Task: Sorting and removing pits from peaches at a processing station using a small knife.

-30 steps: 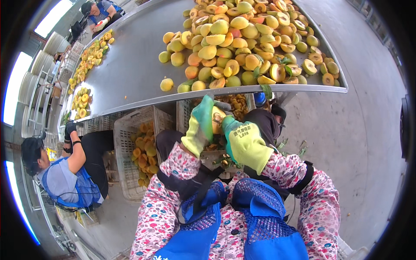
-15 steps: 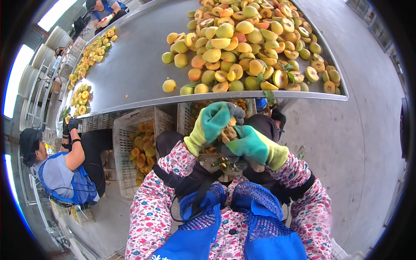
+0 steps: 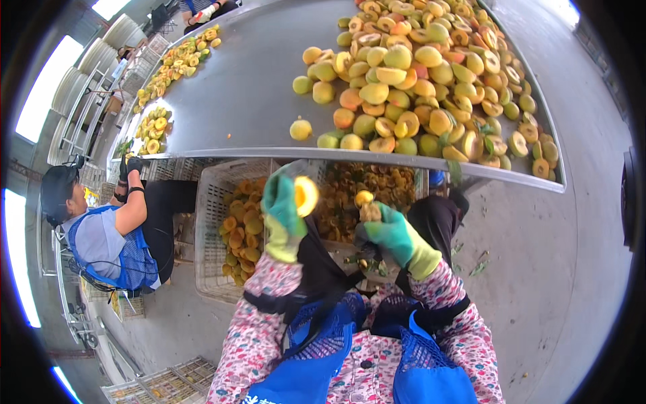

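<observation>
My left hand [image 3: 281,202], in a green and yellow glove, grips a peach half [image 3: 306,196] at the near edge of the metal table. Its yellow cut face with a hollow centre is turned to the right. My right hand [image 3: 393,236], gloved alike with soiled fingertips, is closed a little lower to the right. A small yellow piece [image 3: 363,198] shows at its fingertips, too blurred to name. Below my left hand, a pale plastic crate [image 3: 203,232] contains many peach halves [image 3: 245,225]. Behind my right hand lie brownish pits and scraps [image 3: 367,182] in another crate.
A large heap of halved peaches [image 3: 431,87] covers the right of the metal table [image 3: 262,101]; a smaller row [image 3: 178,64] lies far left. A co-worker [image 3: 111,229] in a blue vest sits at the left. Leaves [image 3: 479,266] lie on the floor at right.
My hands were together over a fruit; now they are apart, the left moved leftward with a peach half. The view has shifted, so the table sits further right.
</observation>
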`<state>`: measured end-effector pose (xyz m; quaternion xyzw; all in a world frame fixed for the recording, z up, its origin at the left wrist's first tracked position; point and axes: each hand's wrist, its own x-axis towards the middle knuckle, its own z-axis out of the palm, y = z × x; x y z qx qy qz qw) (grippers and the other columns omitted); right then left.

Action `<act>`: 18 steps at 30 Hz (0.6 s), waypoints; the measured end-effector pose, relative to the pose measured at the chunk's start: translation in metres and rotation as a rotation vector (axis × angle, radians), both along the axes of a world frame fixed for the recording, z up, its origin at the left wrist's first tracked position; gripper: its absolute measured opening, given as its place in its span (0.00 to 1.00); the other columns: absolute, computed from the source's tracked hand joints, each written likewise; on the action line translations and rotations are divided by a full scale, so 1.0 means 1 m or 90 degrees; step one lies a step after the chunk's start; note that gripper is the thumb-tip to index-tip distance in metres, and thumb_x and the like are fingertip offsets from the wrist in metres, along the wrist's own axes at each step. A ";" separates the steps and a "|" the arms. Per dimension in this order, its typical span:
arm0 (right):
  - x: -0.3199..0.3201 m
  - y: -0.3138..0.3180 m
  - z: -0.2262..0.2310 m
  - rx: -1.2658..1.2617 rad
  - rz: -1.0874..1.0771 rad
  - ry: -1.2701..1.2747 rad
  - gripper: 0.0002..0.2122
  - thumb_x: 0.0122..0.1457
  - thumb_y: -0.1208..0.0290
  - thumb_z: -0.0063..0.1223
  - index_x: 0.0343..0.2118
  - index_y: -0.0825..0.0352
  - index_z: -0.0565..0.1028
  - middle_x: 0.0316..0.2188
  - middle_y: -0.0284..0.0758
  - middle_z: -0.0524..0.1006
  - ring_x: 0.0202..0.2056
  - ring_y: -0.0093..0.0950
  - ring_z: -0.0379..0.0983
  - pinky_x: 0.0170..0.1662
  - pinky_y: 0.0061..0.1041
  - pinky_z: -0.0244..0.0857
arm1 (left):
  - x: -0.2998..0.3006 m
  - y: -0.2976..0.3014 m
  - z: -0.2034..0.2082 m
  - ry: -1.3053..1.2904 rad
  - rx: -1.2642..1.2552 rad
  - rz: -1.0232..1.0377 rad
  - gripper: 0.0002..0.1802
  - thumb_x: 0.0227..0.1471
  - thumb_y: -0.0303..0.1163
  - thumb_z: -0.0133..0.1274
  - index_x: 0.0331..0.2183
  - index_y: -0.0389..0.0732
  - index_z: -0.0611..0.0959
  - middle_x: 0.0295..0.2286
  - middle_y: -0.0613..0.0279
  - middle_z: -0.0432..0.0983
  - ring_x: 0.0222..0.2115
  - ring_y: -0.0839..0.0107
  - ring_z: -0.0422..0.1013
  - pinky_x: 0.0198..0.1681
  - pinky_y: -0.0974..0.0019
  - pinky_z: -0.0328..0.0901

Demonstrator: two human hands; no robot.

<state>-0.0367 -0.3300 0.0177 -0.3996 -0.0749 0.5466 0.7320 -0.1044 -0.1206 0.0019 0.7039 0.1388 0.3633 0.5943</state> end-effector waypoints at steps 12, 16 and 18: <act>0.048 0.018 -0.031 -0.097 -0.003 -0.041 0.11 0.56 0.68 0.51 0.39 0.68 0.70 0.23 0.29 0.71 0.22 0.20 0.67 0.25 0.17 0.62 | 0.092 0.100 0.005 0.325 0.420 0.106 0.16 0.49 0.35 0.55 0.40 0.38 0.80 0.40 0.47 0.76 0.41 0.55 0.73 0.43 0.60 0.69; 0.037 0.021 -0.030 -0.100 0.039 0.060 0.11 0.52 0.73 0.53 0.38 0.71 0.69 0.23 0.33 0.72 0.22 0.23 0.69 0.22 0.21 0.65 | 0.212 0.115 -0.023 0.374 0.467 0.076 0.30 0.45 0.42 0.57 0.51 0.45 0.73 0.46 0.48 0.72 0.46 0.53 0.70 0.49 0.54 0.65; 0.028 0.022 -0.059 -0.094 -0.086 0.071 0.08 0.51 0.74 0.54 0.32 0.67 0.68 0.22 0.31 0.70 0.20 0.22 0.67 0.22 0.20 0.62 | 0.248 0.109 -0.011 0.503 0.453 0.060 0.35 0.43 0.44 0.58 0.53 0.45 0.70 0.47 0.49 0.71 0.47 0.52 0.69 0.49 0.53 0.64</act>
